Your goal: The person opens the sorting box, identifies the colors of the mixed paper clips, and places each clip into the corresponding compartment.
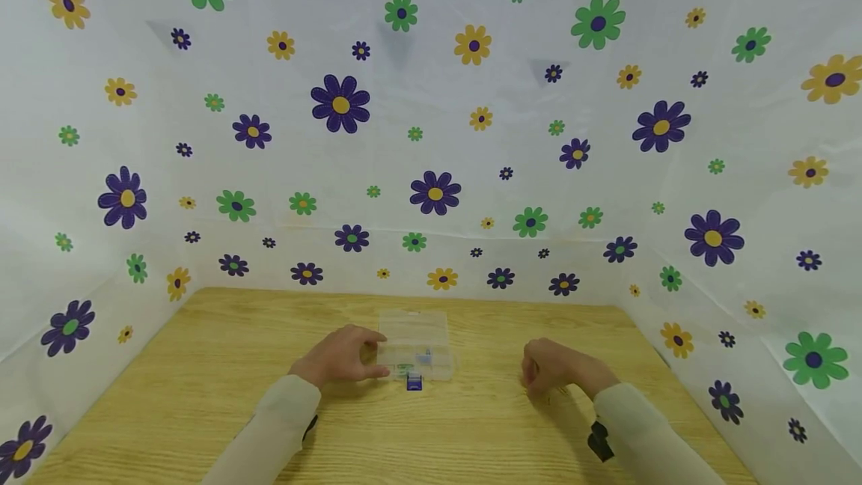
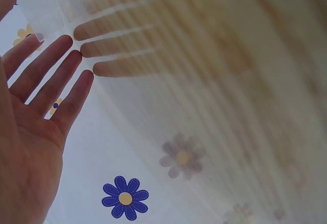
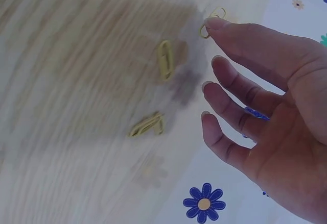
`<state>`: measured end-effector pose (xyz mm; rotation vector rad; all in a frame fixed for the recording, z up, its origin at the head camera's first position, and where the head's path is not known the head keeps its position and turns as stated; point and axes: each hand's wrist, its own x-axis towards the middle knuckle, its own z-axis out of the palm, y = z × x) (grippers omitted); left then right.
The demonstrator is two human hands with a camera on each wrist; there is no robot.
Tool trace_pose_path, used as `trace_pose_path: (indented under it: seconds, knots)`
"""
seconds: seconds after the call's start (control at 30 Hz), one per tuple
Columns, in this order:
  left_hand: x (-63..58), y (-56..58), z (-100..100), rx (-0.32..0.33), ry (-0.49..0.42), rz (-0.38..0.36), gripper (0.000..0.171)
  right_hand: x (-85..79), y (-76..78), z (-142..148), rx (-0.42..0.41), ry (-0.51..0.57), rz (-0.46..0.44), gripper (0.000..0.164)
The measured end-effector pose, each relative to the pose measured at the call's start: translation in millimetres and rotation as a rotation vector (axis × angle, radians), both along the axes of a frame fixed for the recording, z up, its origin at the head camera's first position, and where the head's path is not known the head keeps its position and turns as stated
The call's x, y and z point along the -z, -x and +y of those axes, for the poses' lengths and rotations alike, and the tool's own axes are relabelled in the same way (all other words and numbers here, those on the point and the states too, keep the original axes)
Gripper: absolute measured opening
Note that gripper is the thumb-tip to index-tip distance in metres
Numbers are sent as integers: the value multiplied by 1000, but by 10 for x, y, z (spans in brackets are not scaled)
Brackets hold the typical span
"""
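My left hand point(image 1: 343, 354) rests at the left side of a clear plastic box point(image 1: 412, 328), thumb and forefinger spread at its edge. In the left wrist view its fingers are extended, fingertips right at the tabletop. Small green and blue pieces point(image 1: 423, 356) lie in the front part of the box. A small dark blue piece point(image 1: 414, 382) is at its front edge. Right of the box, my right hand point(image 1: 552, 365) pinches a yellow paper clip point(image 3: 205, 31) between thumb and forefinger. Below that hand, more yellow paper clips point(image 3: 165, 60) lie on the table, some bunched together point(image 3: 145, 125).
The wood-grain table point(image 1: 377, 432) is bordered at the back and both sides by a white sheet point(image 1: 431, 156) printed with flowers. A black strap piece point(image 1: 600, 441) hangs at the right wrist.
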<state>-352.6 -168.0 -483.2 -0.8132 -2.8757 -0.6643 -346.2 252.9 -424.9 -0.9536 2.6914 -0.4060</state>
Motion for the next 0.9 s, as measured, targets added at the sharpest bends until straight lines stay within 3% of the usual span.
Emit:
trace_pose_path:
  seconds: [0.37,0.9]
  knots:
    - [-34,-15,8,1,-3,-1,70,-65,73,-200,-68,52,83,10]
    - [-71,-54,14,0,-6,-12,69,59,154,-496,-115,168,238,11]
